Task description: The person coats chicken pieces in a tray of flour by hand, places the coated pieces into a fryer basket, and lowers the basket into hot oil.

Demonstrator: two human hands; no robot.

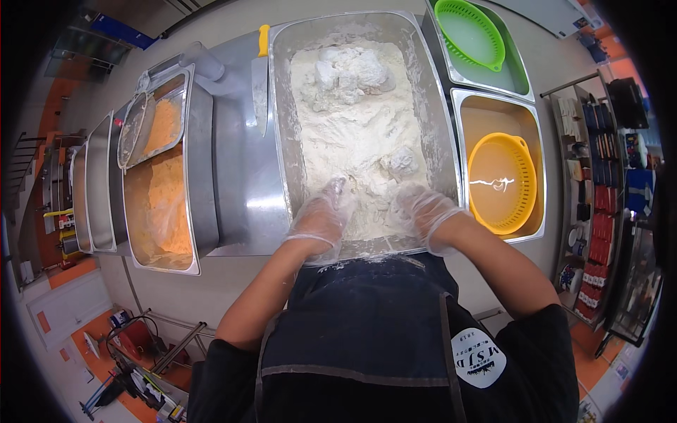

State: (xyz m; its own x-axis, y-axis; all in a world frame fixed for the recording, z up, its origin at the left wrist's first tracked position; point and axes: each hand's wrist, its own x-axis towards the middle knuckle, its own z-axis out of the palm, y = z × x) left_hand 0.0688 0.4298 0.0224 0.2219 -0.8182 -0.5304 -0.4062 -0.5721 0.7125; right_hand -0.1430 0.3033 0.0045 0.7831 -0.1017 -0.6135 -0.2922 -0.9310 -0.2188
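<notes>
A deep metal pan (285, 158) stands before me, its bottom covered with white flour-like powder (365, 127). My left hand (325, 209), in a clear plastic glove, reaches over the near left part of the pan with its fingertips down in the powder. Opposite it, my right hand (420, 209), gloved the same way, presses into the powder near the right wall. Powder hides the fingers of both hands in part. Just beyond the right hand lies a powder-coated lump (400, 161). A larger heap of coated pieces (351, 71) rests at the far end.
Left of the pan, a knife (261, 90) with a yellow handle lies on the metal table (238, 153). Farther left, a metal container (203, 158) holds orange crumbs (169, 206) and a sieve (135, 129). At right, metal pans hold liquid, a green basket (500, 47) and a yellow basket (529, 195).
</notes>
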